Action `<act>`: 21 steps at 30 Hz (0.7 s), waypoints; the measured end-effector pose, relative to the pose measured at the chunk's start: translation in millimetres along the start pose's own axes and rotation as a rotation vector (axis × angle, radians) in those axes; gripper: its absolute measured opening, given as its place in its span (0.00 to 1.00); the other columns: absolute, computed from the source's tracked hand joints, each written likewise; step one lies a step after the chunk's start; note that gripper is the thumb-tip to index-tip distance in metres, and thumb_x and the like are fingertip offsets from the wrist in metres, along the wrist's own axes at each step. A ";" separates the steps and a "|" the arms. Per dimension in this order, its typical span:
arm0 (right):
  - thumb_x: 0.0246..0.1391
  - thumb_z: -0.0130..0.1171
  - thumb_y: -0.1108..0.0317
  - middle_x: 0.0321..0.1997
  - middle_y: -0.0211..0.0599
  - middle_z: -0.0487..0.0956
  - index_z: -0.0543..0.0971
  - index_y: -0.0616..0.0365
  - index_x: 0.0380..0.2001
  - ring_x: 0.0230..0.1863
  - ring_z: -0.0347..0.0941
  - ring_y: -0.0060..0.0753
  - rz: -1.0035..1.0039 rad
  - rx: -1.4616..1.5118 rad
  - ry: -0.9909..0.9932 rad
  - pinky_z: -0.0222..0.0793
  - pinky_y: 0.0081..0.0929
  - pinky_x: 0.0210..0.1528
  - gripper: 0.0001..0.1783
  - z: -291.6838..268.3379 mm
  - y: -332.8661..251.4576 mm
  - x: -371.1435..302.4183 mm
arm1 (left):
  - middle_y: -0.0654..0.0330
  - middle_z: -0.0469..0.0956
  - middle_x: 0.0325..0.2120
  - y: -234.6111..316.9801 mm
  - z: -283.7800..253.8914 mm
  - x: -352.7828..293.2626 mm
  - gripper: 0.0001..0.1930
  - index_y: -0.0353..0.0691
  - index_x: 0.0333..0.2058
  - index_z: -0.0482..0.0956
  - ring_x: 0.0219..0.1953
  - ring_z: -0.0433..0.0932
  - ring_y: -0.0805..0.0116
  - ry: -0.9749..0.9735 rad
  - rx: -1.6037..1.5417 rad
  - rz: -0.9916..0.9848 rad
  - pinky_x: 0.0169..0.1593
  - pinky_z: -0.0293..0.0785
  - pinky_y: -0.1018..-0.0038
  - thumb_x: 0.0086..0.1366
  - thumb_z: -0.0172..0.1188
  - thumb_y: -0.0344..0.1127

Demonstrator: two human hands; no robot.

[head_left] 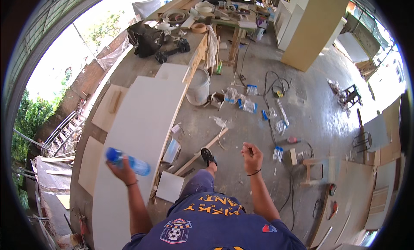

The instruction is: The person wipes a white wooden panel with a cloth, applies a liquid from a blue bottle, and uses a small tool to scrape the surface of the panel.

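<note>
My left hand (123, 169) is wrapped round a clear blue plastic water bottle (140, 166) with a dark blue cap. The bottle lies tilted over a long white board (125, 125) on the left. Out in front of my body, above the floor, my right hand (252, 158) is raised with its fingers curled in. Whatever those fingers may hold is too small to make out. A dark band circles each wrist. One foot in a black sandal (207, 155) shows below, beside a wooden strip (202, 151) on the floor.
A white bucket (198, 88) stands past the board. Plastic packets (247, 105), black cables (276, 82) and a small wooden stool (314, 171) lie about the floor. Farther off are a cluttered workbench (240, 23) and a tall tan panel (317, 30). Leaning boards line the right side.
</note>
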State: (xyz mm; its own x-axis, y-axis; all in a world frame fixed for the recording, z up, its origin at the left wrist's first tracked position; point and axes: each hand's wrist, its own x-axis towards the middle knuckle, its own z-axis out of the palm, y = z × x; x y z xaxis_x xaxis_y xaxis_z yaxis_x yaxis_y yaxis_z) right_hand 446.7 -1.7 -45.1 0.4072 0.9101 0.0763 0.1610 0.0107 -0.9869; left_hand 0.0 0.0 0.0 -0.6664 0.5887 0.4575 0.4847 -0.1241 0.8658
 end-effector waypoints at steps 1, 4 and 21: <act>0.54 0.56 0.73 0.25 0.30 0.77 0.80 0.63 0.36 0.27 0.73 0.18 -0.003 0.029 0.008 0.68 0.17 0.32 0.08 1.2 -2.3 11.6 | 0.54 0.73 0.40 3.5 23.1 -18.2 0.32 0.35 0.51 0.62 0.42 0.73 0.66 -0.084 -0.032 0.051 0.49 0.70 0.69 0.54 0.65 0.45; 0.55 0.55 0.74 0.24 0.28 0.76 0.79 0.63 0.36 0.26 0.71 0.17 -0.072 -0.049 -0.012 0.67 0.15 0.30 0.07 -3.5 -13.1 114.9 | 0.57 0.73 0.38 26.9 139.6 -43.2 0.30 0.36 0.47 0.61 0.40 0.73 0.68 -0.253 -0.329 -0.061 0.45 0.71 0.70 0.53 0.66 0.45; 0.54 0.58 0.64 0.25 0.26 0.76 0.77 0.53 0.38 0.26 0.73 0.21 0.472 0.423 -0.161 0.66 0.20 0.26 0.10 121.1 20.0 510.3 | 0.59 0.76 0.30 63.5 326.1 -11.9 0.24 0.39 0.37 0.72 0.32 0.76 0.69 -0.625 -0.115 -0.222 0.39 0.72 0.72 0.45 0.72 0.41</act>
State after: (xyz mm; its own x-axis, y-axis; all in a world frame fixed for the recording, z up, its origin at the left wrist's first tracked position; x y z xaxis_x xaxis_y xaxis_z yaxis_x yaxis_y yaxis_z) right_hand 548.9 513.2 -43.1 0.2023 0.9072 -0.3689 -0.3830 -0.2734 -0.8824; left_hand 223.4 245.6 -16.5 -0.2733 0.9574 0.0930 0.2879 -0.0108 0.9576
